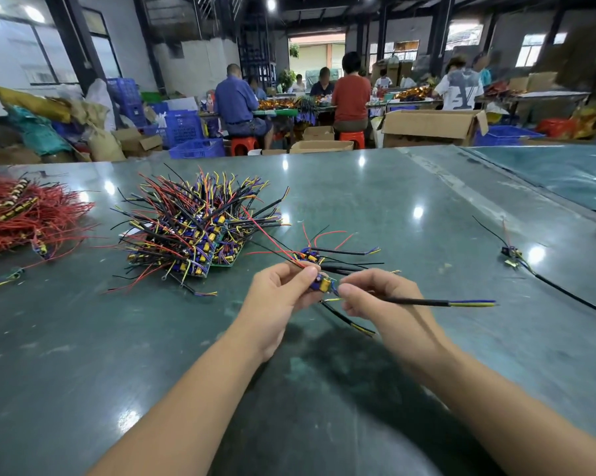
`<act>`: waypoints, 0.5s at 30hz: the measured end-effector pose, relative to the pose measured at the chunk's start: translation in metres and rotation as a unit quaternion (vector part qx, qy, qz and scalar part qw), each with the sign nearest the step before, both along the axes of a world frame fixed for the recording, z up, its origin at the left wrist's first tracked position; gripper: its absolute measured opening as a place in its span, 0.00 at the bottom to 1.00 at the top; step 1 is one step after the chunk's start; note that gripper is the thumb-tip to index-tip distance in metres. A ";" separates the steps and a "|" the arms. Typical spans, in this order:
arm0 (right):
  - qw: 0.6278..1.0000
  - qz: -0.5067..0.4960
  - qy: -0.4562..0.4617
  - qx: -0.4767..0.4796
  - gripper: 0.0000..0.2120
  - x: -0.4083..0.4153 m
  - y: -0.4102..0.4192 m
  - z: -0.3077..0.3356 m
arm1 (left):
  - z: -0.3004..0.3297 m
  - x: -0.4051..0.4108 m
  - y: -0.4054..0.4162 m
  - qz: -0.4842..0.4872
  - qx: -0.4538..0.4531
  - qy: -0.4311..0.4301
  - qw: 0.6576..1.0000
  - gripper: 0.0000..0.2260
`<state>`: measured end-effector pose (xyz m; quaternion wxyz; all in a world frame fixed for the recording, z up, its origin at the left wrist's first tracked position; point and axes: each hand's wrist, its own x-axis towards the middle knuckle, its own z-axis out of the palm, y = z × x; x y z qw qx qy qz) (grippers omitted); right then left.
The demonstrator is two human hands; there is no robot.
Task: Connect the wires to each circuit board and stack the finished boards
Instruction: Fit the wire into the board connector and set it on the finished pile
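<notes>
My left hand [282, 290] grips a small circuit board [322, 282] with blue and yellow parts, held above the green table [358, 201]. My right hand [375, 293] pinches a black sheathed wire [423, 301] right at the board; its blue and yellow ends point right. Red and black wires stick up from the board. A few more boards [310, 255] lie just behind my hands. A big heap of wired boards [197, 231] sits at the left centre.
A bundle of red wires [25, 214] lies at the far left. One lone board with a long black cable [511, 255] lies at the right. Beyond the table's far edge stand cardboard boxes [430, 127], blue crates and several seated people.
</notes>
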<state>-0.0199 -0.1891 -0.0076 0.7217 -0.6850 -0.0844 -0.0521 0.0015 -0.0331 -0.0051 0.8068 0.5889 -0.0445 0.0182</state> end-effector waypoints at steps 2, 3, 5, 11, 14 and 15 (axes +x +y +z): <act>0.982 0.050 0.062 0.173 0.02 -0.002 0.002 0.003 | 0.004 -0.001 -0.001 -0.025 -0.112 0.044 0.992 0.07; 0.963 0.068 0.088 0.245 0.02 -0.002 0.003 0.004 | 0.007 -0.002 -0.001 -0.036 -0.156 0.063 0.985 0.08; 0.938 0.090 0.120 0.314 0.02 -0.004 0.004 0.008 | 0.009 -0.003 0.000 -0.052 -0.211 0.089 0.972 0.07; 0.936 0.099 0.121 0.314 0.05 -0.005 0.004 0.012 | 0.010 -0.003 0.000 -0.067 -0.239 0.119 0.961 0.06; 0.946 0.063 0.114 0.298 0.03 -0.002 0.003 0.010 | 0.007 -0.004 -0.001 -0.094 -0.168 0.088 0.977 0.07; 0.949 0.050 0.109 0.291 0.03 -0.001 0.002 0.009 | 0.006 -0.005 -0.002 -0.099 -0.148 0.074 0.981 0.08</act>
